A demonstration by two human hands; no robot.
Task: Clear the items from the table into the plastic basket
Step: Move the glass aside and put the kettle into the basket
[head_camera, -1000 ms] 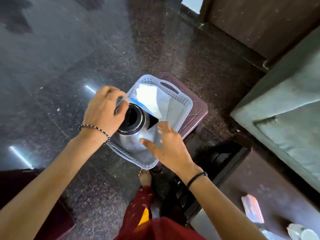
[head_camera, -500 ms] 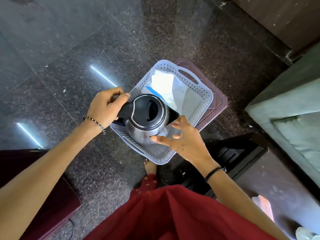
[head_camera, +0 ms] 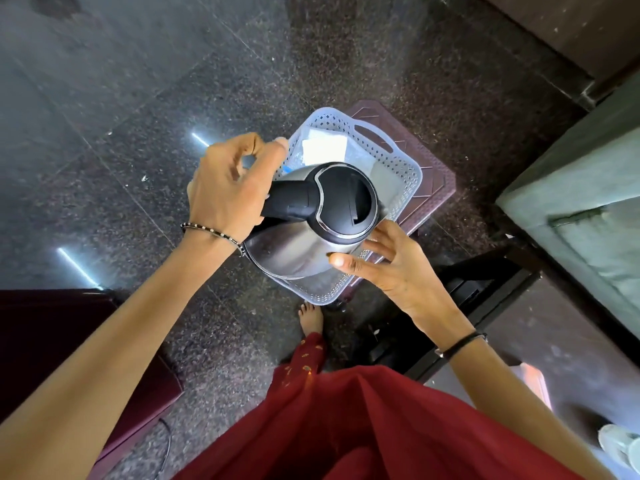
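A steel electric kettle (head_camera: 294, 251) with a black lid and handle hangs tilted over the near end of the pale blue plastic basket (head_camera: 408, 168). My left hand (head_camera: 228, 192) is closed over the kettle's black handle. My right hand (head_camera: 398, 268) has its fingers spread, fingertips against the kettle's steel side. Inside the basket, a white packet (head_camera: 325, 148) with a blue edge lies at the far end. The kettle hides much of the basket's floor.
The basket sits on a brown plastic stool (head_camera: 436, 181) on dark granite floor. A dark table (head_camera: 554, 341) at lower right carries a pink item (head_camera: 536, 382) and a white object (head_camera: 620, 441). A grey-green cushion (head_camera: 588, 209) is at right, a maroon seat (head_camera: 52, 341) at left, my foot (head_camera: 311, 318) below the basket.
The kettle has turned so its handle points left and now appears higher and more tilted over the basket. My left hand stayed on the handle; my right hand stayed at its side.
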